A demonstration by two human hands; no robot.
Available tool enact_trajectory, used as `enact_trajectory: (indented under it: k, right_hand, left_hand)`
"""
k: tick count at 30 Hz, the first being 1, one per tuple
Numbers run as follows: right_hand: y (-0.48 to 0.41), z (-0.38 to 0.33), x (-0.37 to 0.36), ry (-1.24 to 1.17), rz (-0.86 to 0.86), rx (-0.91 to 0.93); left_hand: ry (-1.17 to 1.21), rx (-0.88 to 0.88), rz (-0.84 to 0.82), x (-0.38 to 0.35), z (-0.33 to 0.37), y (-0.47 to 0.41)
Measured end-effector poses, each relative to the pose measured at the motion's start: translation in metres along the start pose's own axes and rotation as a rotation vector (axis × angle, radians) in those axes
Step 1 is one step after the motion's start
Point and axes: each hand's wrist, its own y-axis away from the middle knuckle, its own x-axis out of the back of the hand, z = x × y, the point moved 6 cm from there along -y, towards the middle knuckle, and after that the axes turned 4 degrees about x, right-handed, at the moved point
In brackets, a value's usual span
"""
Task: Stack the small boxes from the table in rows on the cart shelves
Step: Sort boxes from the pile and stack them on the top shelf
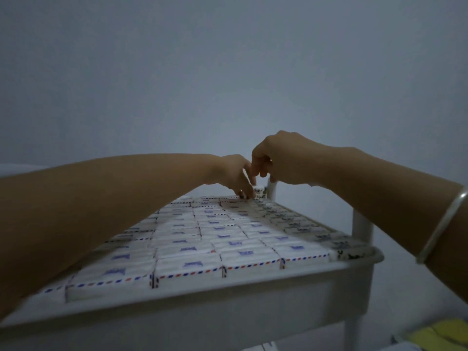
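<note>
**Last corner of the top shelf being filled**

One small box [259, 192] stands proud of the layer at the far right corner, just beside the cart's corner post [272, 188]. The left hand [231, 173] reaches down to it with fingers straight, their tips touching the box and the row next to it. The right hand [276, 160] hovers just above with fingers curled in. I cannot tell whether it pinches anything, since the fingertips are turned away and dimly lit.

My reading is that this is the seating step: the box has reached its slot but is not yet level with its neighbours. The next move calls for a light downward press and a nudge toward the post, without pushing the adjoining row out of line.

The rest of the small boxes [188, 266] lie flat in tight rows across the top shelf [228, 287] of the cart [359, 279]. The front row shows about six across, five flat and one on edge along the right rim. Going back there are roughly ten rows, though the far ones blur together. That makes two hands, one raised box and one visible shelf. The supply table is out of view.

A pale bangle [440, 224] circles the right wrist, and a yellow object [442, 335] lies low at the right.
</note>
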Motion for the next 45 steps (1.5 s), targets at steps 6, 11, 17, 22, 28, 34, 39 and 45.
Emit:
enact_trajectory:
  k: [6, 11, 17, 22, 28, 34, 39, 45]
  right_hand:
    - [0.02, -0.007, 0.005, -0.006, 0.014, 0.022]
    - [0.052, -0.032, 0.026, -0.082, 0.08, 0.023]
    - [0.107, -0.137, 0.064, -0.369, 0.117, 0.279]
    - [0.159, -0.248, 0.041, -0.561, -0.164, 0.575]
    - [0.188, -0.373, -0.042, -0.681, -0.314, 0.75]
    - [0.164, -0.478, -0.161, -0.706, -0.449, 0.657]
    - [0.122, -0.523, -0.231, -0.694, -0.441, 0.293]
    - [0.109, -0.552, -0.26, -0.644, -0.528, 0.254]
  left_hand:
    - [-0.497, 0.06, 0.037, -0.003, 0.018, 0.023]
    - [-0.379, 0.145, 0.132, 0.03, 0.034, 0.089]
    - [-0.344, 0.142, 0.309, 0.063, 0.039, 0.228]
    - [-0.263, 0.201, 0.389, 0.054, -0.008, 0.357]
    - [-0.067, 0.357, 0.526, -0.004, -0.121, 0.493]
    - [0.018, 0.785, 0.603, -0.079, -0.265, 0.606]
    - [-0.146, 0.95, 0.635, -0.109, -0.323, 0.656]
    - [-0.064, 0.949, 0.368, -0.128, -0.353, 0.663]
